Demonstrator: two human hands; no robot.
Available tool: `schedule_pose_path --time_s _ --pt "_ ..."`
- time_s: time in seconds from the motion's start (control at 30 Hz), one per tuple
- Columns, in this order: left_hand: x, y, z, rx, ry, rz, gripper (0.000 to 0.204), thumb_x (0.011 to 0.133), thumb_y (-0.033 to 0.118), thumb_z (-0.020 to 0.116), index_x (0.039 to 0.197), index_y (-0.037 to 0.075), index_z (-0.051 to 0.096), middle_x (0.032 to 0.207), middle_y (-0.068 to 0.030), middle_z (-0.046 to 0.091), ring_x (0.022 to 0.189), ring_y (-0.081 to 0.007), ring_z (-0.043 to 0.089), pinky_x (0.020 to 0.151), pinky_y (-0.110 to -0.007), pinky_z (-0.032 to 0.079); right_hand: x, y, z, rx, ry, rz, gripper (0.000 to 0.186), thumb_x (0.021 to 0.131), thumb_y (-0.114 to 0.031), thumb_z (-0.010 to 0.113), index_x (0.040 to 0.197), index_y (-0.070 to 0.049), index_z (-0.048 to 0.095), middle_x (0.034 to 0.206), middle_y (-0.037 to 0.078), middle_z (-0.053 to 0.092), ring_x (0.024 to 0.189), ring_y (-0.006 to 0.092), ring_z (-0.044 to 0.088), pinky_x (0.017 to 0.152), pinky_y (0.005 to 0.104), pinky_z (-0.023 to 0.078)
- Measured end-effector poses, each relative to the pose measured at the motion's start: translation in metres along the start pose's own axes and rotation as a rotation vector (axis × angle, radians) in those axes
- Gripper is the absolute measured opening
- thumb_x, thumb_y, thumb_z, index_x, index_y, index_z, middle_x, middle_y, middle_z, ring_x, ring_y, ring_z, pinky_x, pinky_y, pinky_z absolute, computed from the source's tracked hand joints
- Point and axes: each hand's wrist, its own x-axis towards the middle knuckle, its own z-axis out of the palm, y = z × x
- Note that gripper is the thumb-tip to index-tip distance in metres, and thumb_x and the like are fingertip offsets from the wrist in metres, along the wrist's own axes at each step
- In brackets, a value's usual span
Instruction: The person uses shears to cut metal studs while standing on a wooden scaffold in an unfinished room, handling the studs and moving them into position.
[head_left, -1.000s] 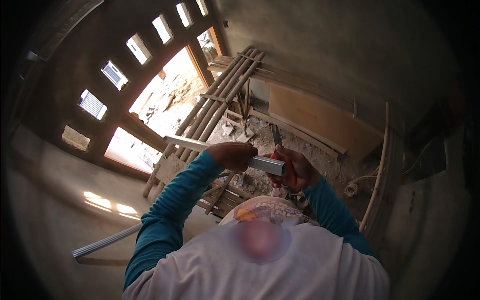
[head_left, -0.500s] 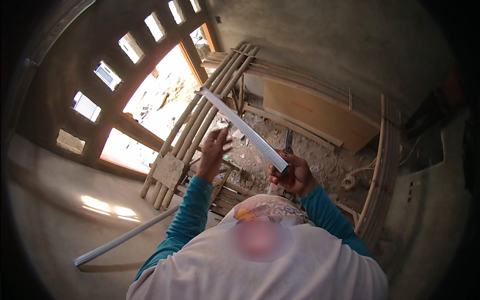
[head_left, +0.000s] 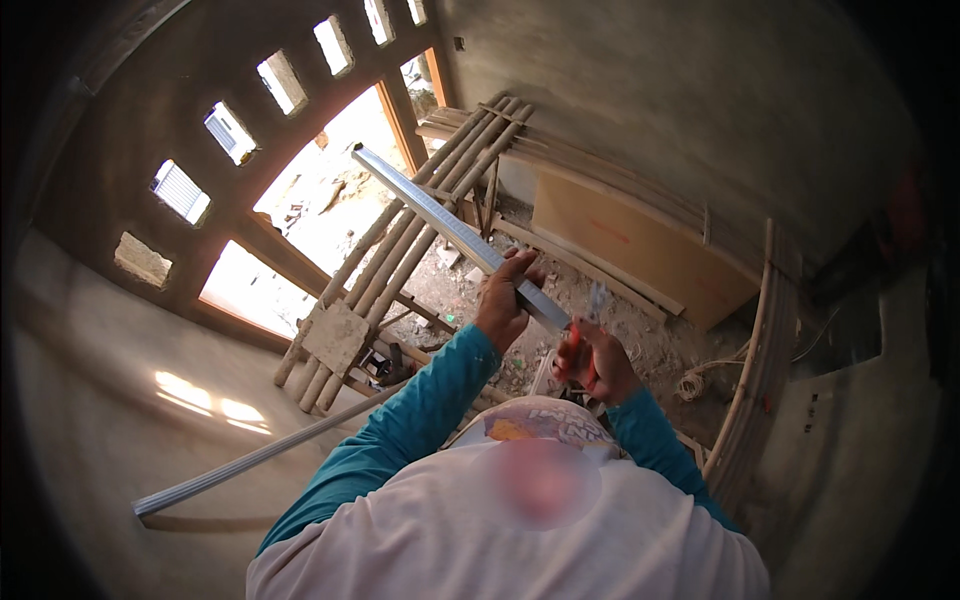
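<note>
A long, silvery metal channel (head_left: 425, 205) slants up and away to the left in front of me. My left hand (head_left: 505, 305) is closed around it close to its near end. That end reaches my right hand (head_left: 605, 365), which grips red-handled snips (head_left: 575, 340). The blades of the snips point away from me and are smeared by motion. Whether my right fingers also touch the channel is hard to make out.
Bamboo poles lashed into a scaffold (head_left: 395, 260) stand to the left, and more poles (head_left: 745, 370) at the right. A brown board (head_left: 620, 235) leans by the far wall. Rubble covers the floor below. Another metal channel (head_left: 250, 460) lies at lower left, near coiled cord (head_left: 692, 383) farther right.
My left hand has moved right and closed on the channel, having been open beside it. The channel's far end has shifted up and left. My right hand keeps the snips.
</note>
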Motion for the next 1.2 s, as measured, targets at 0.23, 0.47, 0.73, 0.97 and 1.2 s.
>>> schedule_pose_path --time_s 0.23,0.47,0.73,0.97,1.2 --pt "0.011 0.036 -0.005 -0.192 0.066 -0.018 0.026 0.098 0.023 0.072 0.11 0.008 0.055 0.087 -0.0066 0.054 0.082 -0.0199 0.061 0.09 -0.046 0.059 -0.005 0.023 -0.068 -0.468 0.365 0.029 0.035 0.099 -0.036 0.067 0.103 -0.003 0.058 0.076 0.01 0.064 0.057 0.0181 0.064 0.046 0.0354 0.055" --pt "0.014 0.029 -0.018 -0.162 0.025 0.002 0.027 0.097 0.017 0.074 0.115 0.009 0.055 0.092 -0.0039 0.062 0.087 -0.0186 0.064 0.086 -0.039 0.056 -0.004 0.02 -0.062 -0.547 0.256 -0.06 0.025 0.103 -0.028 0.062 0.109 -0.003 0.062 0.075 0.007 0.063 0.057 0.0143 0.062 0.047 0.0319 0.052" --pt "0.023 0.024 -0.026 -0.148 0.049 0.115 0.034 0.095 0.013 0.076 0.119 0.007 0.052 0.097 -0.0055 0.063 0.09 -0.0195 0.062 0.087 -0.033 0.053 -0.001 0.015 -0.035 -0.855 0.181 -0.201 0.025 0.101 -0.021 0.066 0.119 -0.005 0.069 0.071 0.001 0.063 0.06 0.0074 0.056 0.055 0.0282 0.048" --pt "0.03 0.022 -0.045 -0.194 0.049 0.013 0.029 0.092 0.001 0.071 0.115 0.006 0.055 0.095 -0.0064 0.065 0.092 -0.0214 0.063 0.09 -0.036 0.051 0.011 0.017 -0.029 -1.165 0.204 -0.369 0.023 0.099 -0.024 0.065 0.112 -0.007 0.072 0.077 0.012 0.07 0.066 0.0202 0.066 0.062 0.0372 0.052" --pt "0.026 0.017 -0.049 -0.071 0.147 -0.01 0.014 0.096 0.012 0.072 0.106 0.007 0.063 0.095 -0.0061 0.068 0.092 -0.0182 0.062 0.088 -0.036 0.047 0.021 0.017 -0.025 -1.225 0.173 -0.455 0.021 0.097 -0.021 0.065 0.11 -0.005 0.072 0.086 0.018 0.073 0.078 0.0279 0.074 0.068 0.0407 0.056"
